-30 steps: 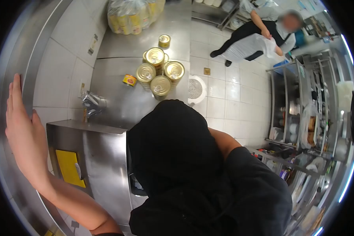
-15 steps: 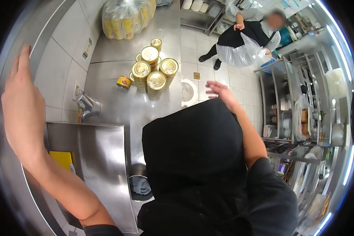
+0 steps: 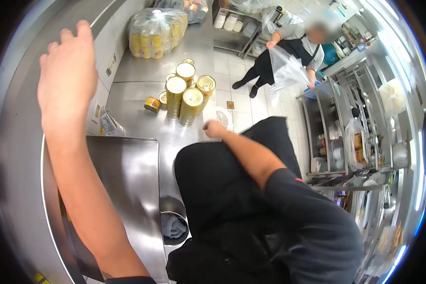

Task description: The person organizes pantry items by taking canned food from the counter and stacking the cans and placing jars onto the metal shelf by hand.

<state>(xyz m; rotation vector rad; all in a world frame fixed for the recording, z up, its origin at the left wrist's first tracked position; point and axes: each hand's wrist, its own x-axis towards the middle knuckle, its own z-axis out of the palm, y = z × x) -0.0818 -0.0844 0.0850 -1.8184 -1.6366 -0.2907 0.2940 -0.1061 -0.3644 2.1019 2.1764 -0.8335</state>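
My left hand (image 3: 68, 71) is raised at the upper left in front of a metal surface, fingers apart and holding nothing; I cannot tell whether it touches that surface. Close to the front of the stacked gold cans, my right hand (image 3: 215, 128) has its fingers curled in, and nothing shows in it. The stacks include a front can (image 3: 192, 98), a left can (image 3: 176, 85), a right can (image 3: 206, 84) and a rear can (image 3: 185, 72). Left of them a small can with a yellow and red label (image 3: 152, 104) lies on the steel counter (image 3: 137, 94).
Clear bags of yellow cans (image 3: 157, 33) stand at the counter's far end. A steel panel (image 3: 123, 180) and a metal pot with grey cloth (image 3: 174, 227) are nearer me. Across the floor, a co-worker (image 3: 296, 61) holds a clear plastic bag (image 3: 288, 71). Loaded shelves (image 3: 341, 123) line the right.
My right hand has moved left toward the cans and its fingers have curled in. My left hand has shifted up and right in view. The co-worker has raised and spread the plastic bag.
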